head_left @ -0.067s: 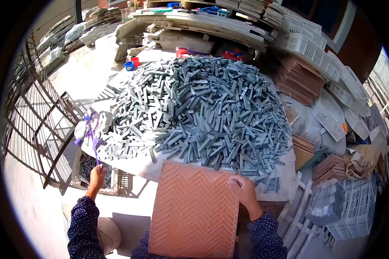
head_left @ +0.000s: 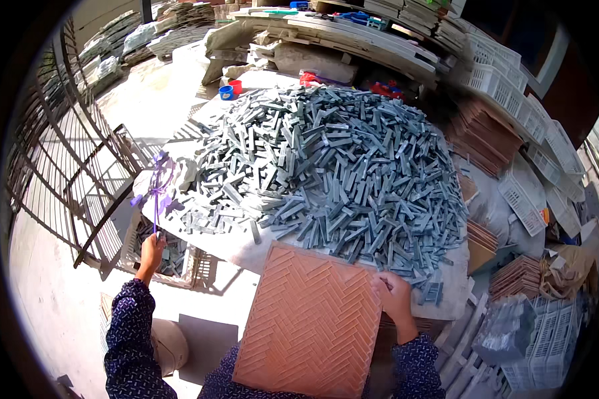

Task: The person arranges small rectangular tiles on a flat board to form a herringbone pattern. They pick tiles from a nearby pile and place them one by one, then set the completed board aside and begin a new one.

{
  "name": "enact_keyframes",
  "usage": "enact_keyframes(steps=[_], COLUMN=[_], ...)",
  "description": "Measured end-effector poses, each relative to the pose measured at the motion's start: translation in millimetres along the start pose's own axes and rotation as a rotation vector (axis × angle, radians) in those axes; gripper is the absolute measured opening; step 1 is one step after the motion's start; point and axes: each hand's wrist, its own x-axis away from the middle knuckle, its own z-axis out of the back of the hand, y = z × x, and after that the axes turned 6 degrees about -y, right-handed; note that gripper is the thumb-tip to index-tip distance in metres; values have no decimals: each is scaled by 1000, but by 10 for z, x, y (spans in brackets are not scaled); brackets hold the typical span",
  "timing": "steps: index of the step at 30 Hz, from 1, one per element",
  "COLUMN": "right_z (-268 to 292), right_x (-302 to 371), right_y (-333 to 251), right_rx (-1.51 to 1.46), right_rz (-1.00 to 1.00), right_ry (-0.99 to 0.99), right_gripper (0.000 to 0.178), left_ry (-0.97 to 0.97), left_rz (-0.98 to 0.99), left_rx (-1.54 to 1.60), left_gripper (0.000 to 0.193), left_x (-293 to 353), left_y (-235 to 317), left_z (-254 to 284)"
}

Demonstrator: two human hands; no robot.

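A square terracotta-coloured mould tray (head_left: 306,326) with a herringbone pattern of narrow slots leans in front of me, its top edge against the table. My right hand (head_left: 394,297) is closed at its upper right edge, fingers curled on the rim. My left hand (head_left: 152,254) is closed around the lower end of a thin purple cord (head_left: 156,209); its loose, ribbon-like part lies tangled at the table's left edge. A large heap of grey stone strips (head_left: 339,166) covers most of the table, beyond the tray.
Left of the table is a pale crate (head_left: 192,266) of grey pieces, with a bucket (head_left: 170,346) nearer me. Metal railings (head_left: 80,153) stand farther left. White plastic crates (head_left: 499,80) and stacked brown trays (head_left: 482,136) line the right. Blue and red cups (head_left: 227,92) sit behind the heap.
The whole view has shifted, so the table and heap appear farther right. Both hands keep their grips, with the left hand slightly higher in the picture.
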Motion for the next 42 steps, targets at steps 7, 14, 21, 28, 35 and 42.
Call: enact_keyframes(steps=[7,14,21,28,35,42], right_z=[-255,-18,-387,-334,-500,-455], right_x=[-845,-1570,-1777,-1896,-1720,-1790], right_y=[191,501,472,423,93,-50], right_rx=[13,434,484,413,359,402], right_rz=[152,195,304,183,297,89], right_ry=[321,370,381,369,434,301], right_gripper=[22,43,40,52,54,69], left_ry=[206,482,-141,-50,-301,-317], left_rz=[454,-394,-768,-648,-580,-631], left_rx=[-325,-74,172,137,447,387], left_gripper=[36,11,42,60,63,56], left_x=[30,184,-345,-675,-510,-597], left_y=[-772,1351,2732,3612,3589,3667], left_z=[846,267,-1044,-1845,-1922,-1873])
